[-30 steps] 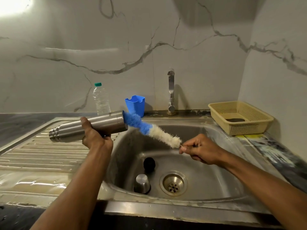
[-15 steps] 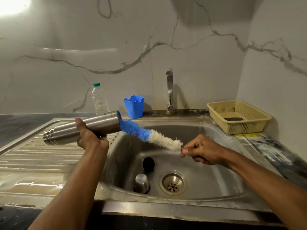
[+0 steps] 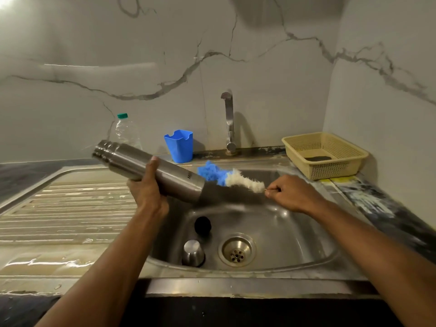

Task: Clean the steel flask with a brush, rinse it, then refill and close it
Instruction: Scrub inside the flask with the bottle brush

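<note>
Nearest, inside the steel sink (image 3: 295, 234), lie one steel cap (image 3: 193, 253), one black stopper (image 3: 202, 226) and one drain strainer (image 3: 237, 250); cap and stopper sit left of the drain, apart from each other. Above the basin's left rim one steel flask (image 3: 146, 166) is held clear of the sink by the left hand (image 3: 148, 194), fingers wrapped round its middle and thumb laid along the near side. Its long axis runs diagonally: base up and to the left, open mouth down and to the right, over the basin. One bottle brush (image 3: 232, 179) lies just beside the mouth, outside it, blue bristles nearest the flask and white bristles toward the handle. The right hand (image 3: 293, 194) pinches the brush's thin handle end with curled fingers. Two forearms enter from the near edge. One ribbed drainboard (image 3: 61, 215) extends left. Farther back stand one blue plastic cup (image 3: 179, 146), one clear plastic bottle (image 3: 126, 133) with a green cap, one tap (image 3: 228, 119), and one cream basket (image 3: 324, 154) at right.
</note>
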